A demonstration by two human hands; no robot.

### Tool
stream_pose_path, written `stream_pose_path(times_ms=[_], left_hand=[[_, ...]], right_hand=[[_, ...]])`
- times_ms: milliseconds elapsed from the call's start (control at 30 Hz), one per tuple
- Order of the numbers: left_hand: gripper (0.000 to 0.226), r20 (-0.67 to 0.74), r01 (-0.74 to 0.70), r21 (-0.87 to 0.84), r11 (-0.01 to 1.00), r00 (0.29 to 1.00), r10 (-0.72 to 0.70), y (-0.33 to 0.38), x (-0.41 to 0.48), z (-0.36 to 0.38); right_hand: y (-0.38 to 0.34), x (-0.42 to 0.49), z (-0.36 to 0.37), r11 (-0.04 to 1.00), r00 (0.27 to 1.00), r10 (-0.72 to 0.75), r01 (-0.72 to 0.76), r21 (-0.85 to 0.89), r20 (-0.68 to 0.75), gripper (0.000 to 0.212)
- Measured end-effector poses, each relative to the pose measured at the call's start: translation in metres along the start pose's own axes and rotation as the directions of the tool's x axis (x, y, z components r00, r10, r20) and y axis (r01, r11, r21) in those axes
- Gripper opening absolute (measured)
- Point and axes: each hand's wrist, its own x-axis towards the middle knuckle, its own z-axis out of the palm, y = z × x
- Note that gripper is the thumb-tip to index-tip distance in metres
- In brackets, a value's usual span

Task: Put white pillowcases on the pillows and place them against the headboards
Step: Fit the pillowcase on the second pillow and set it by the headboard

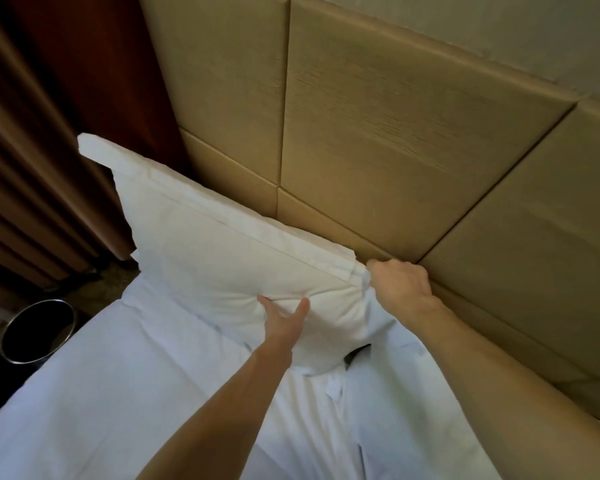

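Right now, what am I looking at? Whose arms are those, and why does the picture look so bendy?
There is one picture, taken by a wide camera worn on a person's head and looking down, which is why straight lines bend. The two bare arms belong to that person. They are making a bed covered in white sheets. The left hand presses the front of a white pillow, fingers spread. The right hand is closed on the pillow's corner. The pillow stands leaning against the tan padded headboard. On the left hang brown curtains, with a shiny round bin on the floor.
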Motion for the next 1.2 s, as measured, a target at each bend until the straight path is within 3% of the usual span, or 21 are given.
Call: stream_pose_path(times_ms=[200,333,400,500,567,633,800,933,1033,1133,1200], left_hand=[[0.099,-0.04,-0.034,-0.035,0.999,0.999,0.032,0.015,-0.006,-0.013],[0.033,-0.063,-0.04,-0.023,0.999,0.997,0.039,0.025,-0.019,-0.031],[0.014,-0.053,-0.074,0.026,0.997,0.996,0.076,0.032,-0.022,-0.044],[0.032,0.024,-0.176,0.246,0.953,0.984,0.176,0.044,-0.028,-0.065],[0.051,0.103,-0.245,0.479,0.843,0.969,0.223,0.05,-0.032,-0.08],[0.052,0.179,-0.298,0.627,0.72,0.954,0.239,0.055,-0.033,-0.092],[0.052,0.24,-0.346,0.734,0.584,0.937,0.253,0.062,-0.034,-0.111],[0.058,0.245,-0.37,0.86,0.352,0.904,0.351,0.069,-0.036,-0.114],[0.063,0.224,-0.301,0.934,0.194,0.914,0.339,0.059,-0.038,-0.115],[0.067,0.133,-0.18,0.974,0.14,0.947,0.293,0.034,-0.045,-0.108],[0.068,0.093,-0.128,0.984,0.124,0.962,0.258,0.012,-0.051,-0.097]], right_hand=[[-0.014,0.0,-0.024,0.98,0.993,-0.101,0.11,0.166,-0.061,0.018],[-0.032,-0.001,-0.037,0.975,0.99,-0.14,0.14,0.172,-0.009,0.023],[-0.04,-0.002,-0.04,0.976,0.989,-0.145,0.139,0.17,0.023,0.027],[-0.048,-0.008,-0.044,0.978,0.99,-0.135,0.125,0.168,0.046,0.032],[-0.052,-0.014,-0.043,0.98,0.991,-0.129,0.12,0.156,0.047,0.032],[-0.054,-0.019,-0.043,0.983,0.991,-0.123,0.114,0.144,0.052,0.033],[-0.054,-0.027,-0.039,0.982,0.991,-0.112,0.099,0.161,0.076,0.036],[-0.051,-0.03,-0.041,0.976,0.99,-0.129,0.118,0.183,0.05,0.037],[-0.042,-0.04,-0.027,0.963,0.987,-0.161,0.159,0.216,-0.01,0.032],[-0.026,-0.057,0.002,0.95,0.962,-0.236,0.258,0.174,-0.138,0.023],[-0.016,-0.067,0.029,0.92,0.905,-0.345,0.378,0.103,-0.248,0.021]])
